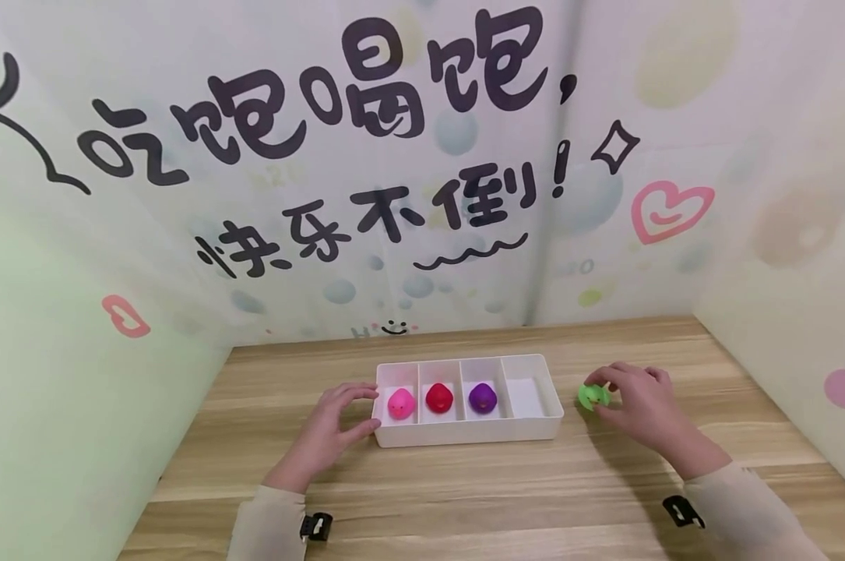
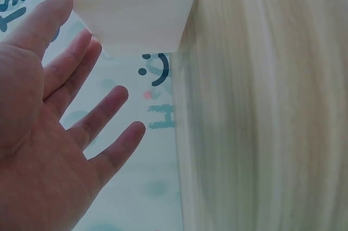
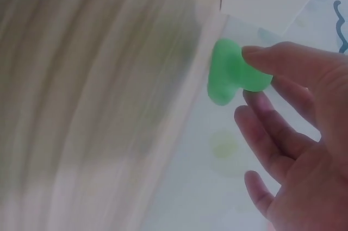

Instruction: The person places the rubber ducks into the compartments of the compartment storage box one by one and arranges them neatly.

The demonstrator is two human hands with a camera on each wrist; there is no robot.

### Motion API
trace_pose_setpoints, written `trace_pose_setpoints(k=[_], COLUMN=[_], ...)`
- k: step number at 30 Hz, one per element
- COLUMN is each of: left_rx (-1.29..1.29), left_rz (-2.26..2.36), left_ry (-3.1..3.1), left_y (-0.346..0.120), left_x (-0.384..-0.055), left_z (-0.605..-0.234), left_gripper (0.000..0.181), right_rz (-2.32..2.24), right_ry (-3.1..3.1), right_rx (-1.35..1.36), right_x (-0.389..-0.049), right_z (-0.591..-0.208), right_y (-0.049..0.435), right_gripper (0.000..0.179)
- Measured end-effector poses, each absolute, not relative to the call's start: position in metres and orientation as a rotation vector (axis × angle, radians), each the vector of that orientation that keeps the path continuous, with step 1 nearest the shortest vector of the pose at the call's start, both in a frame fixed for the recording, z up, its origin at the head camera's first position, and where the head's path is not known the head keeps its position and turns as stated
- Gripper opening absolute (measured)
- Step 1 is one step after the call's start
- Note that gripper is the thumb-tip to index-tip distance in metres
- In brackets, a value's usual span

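Note:
A white box (image 1: 464,430) with a row of compartments stands on the table. A pink toy duck (image 1: 401,403), a red toy duck (image 1: 439,398) and a purple toy duck (image 1: 483,398) sit in its three left compartments; the rightmost holds nothing. My left hand (image 1: 331,428) touches the box's left end with thumb and fingertips, the fingers spread apart in the left wrist view. To the right of the box, my right hand (image 1: 639,401) pinches a green toy duck (image 3: 225,72) between thumb and fingers. The other right fingers extend loosely below the duck in the right wrist view.
The wood-grain table (image 1: 436,499) carries the box near its back edge. Behind it rises a white wall sheet (image 1: 310,312) with black lettering. A pale green panel (image 1: 65,405) bounds the left side and a light panel (image 1: 793,312) the right.

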State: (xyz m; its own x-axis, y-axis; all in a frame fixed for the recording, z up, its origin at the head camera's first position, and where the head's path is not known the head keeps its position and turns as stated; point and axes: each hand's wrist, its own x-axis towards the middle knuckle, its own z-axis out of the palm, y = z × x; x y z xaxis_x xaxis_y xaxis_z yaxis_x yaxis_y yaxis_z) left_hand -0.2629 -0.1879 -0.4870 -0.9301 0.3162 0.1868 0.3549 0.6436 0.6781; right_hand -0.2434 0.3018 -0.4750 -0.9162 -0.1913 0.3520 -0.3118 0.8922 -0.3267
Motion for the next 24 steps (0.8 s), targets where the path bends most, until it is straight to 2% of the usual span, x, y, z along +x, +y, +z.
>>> trace_pose_setpoints(k=[24], left_rx=[-0.578], left_rz=[-1.180], left_ry=[-2.794], left_y=[-0.187], left_x=[-0.262], left_z=[-0.485], left_gripper=[0.042], right_rz=[0.563], right_ry=[-2.554], right_rx=[0.445], right_x=[-0.254], right_z=[-0.448], right_y=[0.282], right_gripper=[0.035])
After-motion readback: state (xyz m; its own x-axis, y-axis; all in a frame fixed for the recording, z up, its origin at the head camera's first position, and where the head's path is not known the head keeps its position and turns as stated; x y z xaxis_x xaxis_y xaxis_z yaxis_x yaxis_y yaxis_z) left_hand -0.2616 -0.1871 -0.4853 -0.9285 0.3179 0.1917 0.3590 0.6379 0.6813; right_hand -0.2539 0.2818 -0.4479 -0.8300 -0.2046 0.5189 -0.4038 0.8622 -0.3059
